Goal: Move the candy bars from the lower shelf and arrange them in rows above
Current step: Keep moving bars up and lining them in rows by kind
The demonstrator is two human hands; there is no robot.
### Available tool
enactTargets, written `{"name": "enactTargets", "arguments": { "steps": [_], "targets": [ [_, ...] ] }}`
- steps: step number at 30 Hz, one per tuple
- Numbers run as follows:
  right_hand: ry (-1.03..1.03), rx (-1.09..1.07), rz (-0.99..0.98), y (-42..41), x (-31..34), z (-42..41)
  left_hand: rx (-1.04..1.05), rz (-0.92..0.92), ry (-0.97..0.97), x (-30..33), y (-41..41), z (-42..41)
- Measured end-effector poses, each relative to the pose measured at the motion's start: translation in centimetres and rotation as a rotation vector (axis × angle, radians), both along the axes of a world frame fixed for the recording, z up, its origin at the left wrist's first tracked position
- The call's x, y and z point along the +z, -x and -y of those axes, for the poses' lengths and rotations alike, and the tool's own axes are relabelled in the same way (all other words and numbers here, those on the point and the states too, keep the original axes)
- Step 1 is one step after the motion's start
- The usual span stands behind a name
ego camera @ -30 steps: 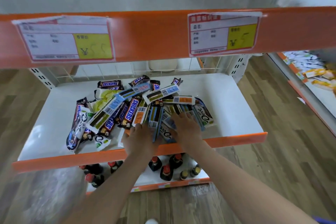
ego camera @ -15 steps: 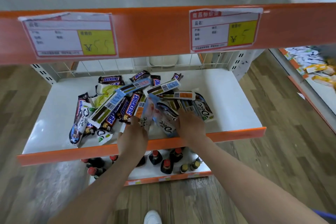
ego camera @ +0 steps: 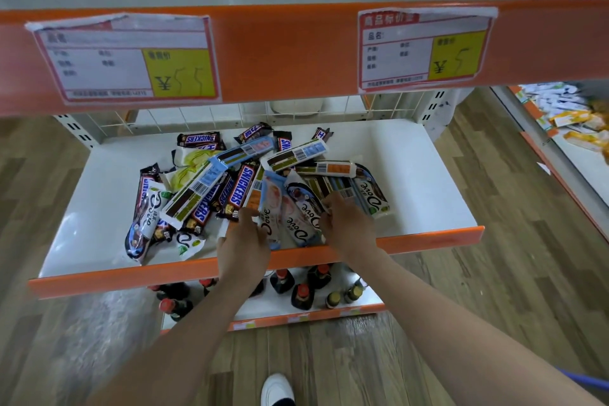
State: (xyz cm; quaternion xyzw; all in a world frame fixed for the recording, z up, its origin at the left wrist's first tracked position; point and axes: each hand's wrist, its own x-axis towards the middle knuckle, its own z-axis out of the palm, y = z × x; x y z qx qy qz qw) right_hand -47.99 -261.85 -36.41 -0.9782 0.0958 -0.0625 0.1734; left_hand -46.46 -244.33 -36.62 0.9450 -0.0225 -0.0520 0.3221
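A heap of candy bars lies on the white lower shelf, piled left of centre and reaching toward its orange front lip. Brown Snickers bars are mixed with long blue-and-white barcode-labelled packs and white Dove bars.

The left hand reaches over the front lip, its grip pinched on the lower end of a pale blue-and-white Dove bar that is tilted up off the heap. The right hand sits just beside it, fingers curled on a second Dove bar, also tilted, with the two bars touching between the hands.

Directly above and in front hangs the orange edge of the upper shelf, carrying two price tags with yellow panels; this edge stands between the hands and the shelf surface above, which is barely visible and blurred. A white wire grid backs the lower shelf.

Below, a further shelf holds dark bottles with red and yellow caps, partly hidden by the forearms. To the right, well apart, another shelf unit carries yellow and white packets. A white shoe stands on the wood-patterned floor.
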Motion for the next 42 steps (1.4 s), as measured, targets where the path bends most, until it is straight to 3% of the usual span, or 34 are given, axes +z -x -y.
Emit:
{"name": "enactTargets", "arguments": {
  "steps": [4,7,13,19,24,28,34,42],
  "targets": [
    [-0.262,0.003,0.049,-0.2,0.4,-1.0,-0.103,-0.01,-0.016,-0.3,-0.1,0.8],
    [-0.411,-0.049,-0.048,-0.3,0.2,-1.6,-0.165,-0.033,-0.082,-0.2,0.0,0.8],
    [-0.088,0.094,-0.152,0.0,0.2,-0.3,-0.14,0.013,-0.211,0.3,-0.4,-0.1],
    [0.073,0.347,-0.272,-1.4,0.8,-0.1,-0.109,-0.01,-0.266,0.4,-0.3,0.8],
    [0.26,0.416,-0.281,-2.2,1.0,0.4,-0.036,-0.092,-0.083,-0.3,-0.4,1.0],
    [0.359,0.483,-0.273,-2.6,1.3,1.0,-0.086,-0.01,0.037,0.3,-0.3,1.4],
    [0.487,0.51,-0.272,-2.7,2.7,1.3,-0.044,-0.027,0.051,0.7,-0.6,1.3],
    [0.452,0.282,-0.159,-0.8,2.3,3.1,-0.008,0.022,-0.317,1.1,-0.5,-0.7]
  ]
}}
